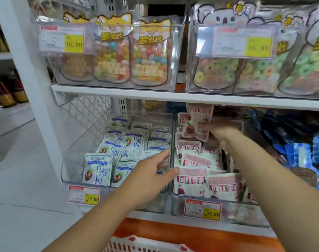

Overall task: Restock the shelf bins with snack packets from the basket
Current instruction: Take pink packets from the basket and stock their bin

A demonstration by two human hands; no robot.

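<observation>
Pink packet (198,122) — likely light, soft, slippery; pinched at its edge by right hand (219,132). Left hand (151,176), lower left of it, relaxed, holding nothing — sealed rim best for gripping.

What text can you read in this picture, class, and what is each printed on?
"16.80": upper left price tag and upper right price tag.
"17.80": lower left price tag and lower right price tag.
"白酸梅": blue-and-white packets.
"罗班长": candy bags.
Too blurred to read: pink packet in the right hand; tags' small print.
</observation>
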